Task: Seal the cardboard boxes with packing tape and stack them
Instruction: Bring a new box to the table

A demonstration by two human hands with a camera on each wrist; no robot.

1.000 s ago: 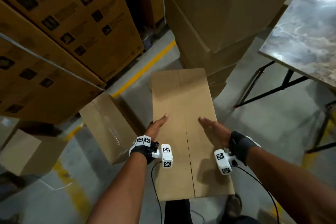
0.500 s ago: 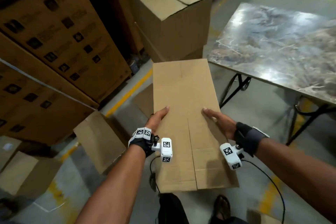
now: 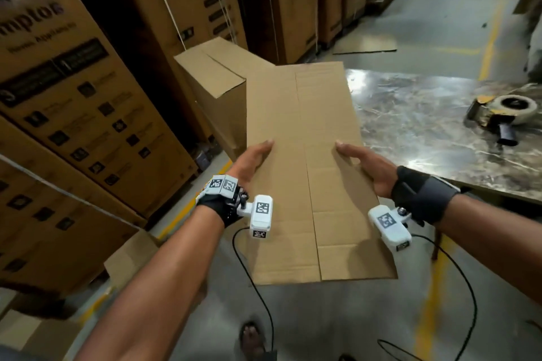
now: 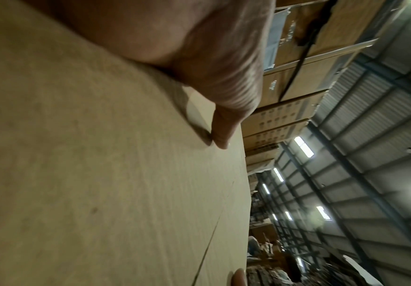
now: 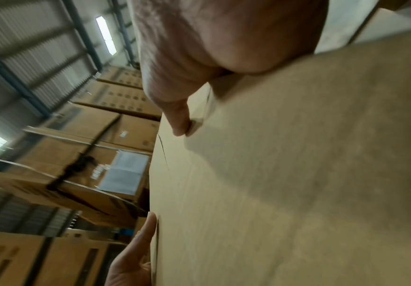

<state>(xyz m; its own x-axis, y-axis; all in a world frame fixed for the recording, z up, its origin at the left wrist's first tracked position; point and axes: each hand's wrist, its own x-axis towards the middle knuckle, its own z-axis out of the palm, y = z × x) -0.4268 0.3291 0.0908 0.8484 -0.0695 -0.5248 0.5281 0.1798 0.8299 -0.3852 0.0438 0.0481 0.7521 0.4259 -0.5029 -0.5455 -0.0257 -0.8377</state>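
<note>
Raised and carried toward the table (image 3: 440,132), the flattened cardboard box (image 3: 308,170) hangs between the left hand (image 3: 252,161) and right hand (image 3: 366,167), each gripping one long edge. Unfolding, taping with the tape dispenser (image 3: 504,114) and stacking all appear left.

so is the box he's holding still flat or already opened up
Flat: the cardboard box is a collapsed sheet, gripped at its edges by the left hand and right hand.

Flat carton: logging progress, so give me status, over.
Left hand and right hand grip the flattened carton by its side edges. Carton unfolded, untaped. Tape dispenser lies on the table. Nothing blocking.
</note>
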